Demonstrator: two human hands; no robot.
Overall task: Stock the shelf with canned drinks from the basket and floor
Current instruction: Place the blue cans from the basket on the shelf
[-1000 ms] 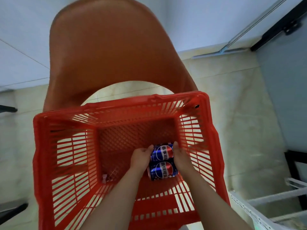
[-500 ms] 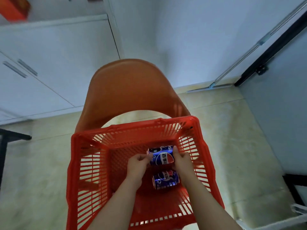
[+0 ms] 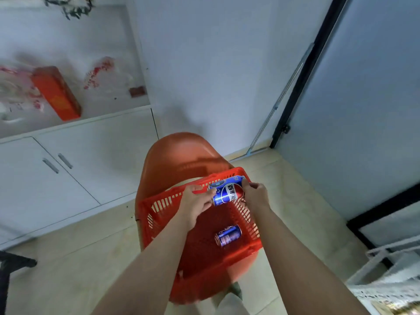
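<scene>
**Can held over basket, both hands engaged**

The held can (image 3: 225,192) is in the air above the far rim of the red basket (image 3: 156,209), clear of its floor. Its long axis runs nearly level and tilts up toward the right. The left hand (image 3: 196,204) grips the lower left end with curled fingers (image 3: 208,197). The right hand (image 3: 256,194) pinches the upper right end.

The can's label is blue with a white band and white Chinese characters. Blur prevents a sure reading, and no brand can be confirmed.

The loose can (image 3: 228,235) lies on its side on the basket floor near the right wall. Its long axis also rises to the right, and a silver end faces lower left. Its print is illegible.

The basket sits on the seat of an orange chair (image 3: 179,153). A white perforated shelf (image 3: 384,292) shows at the lower right edge, well apart from both cans. A white cabinet (image 3: 68,169) stands at left with an orange box (image 3: 56,94) above it.
</scene>
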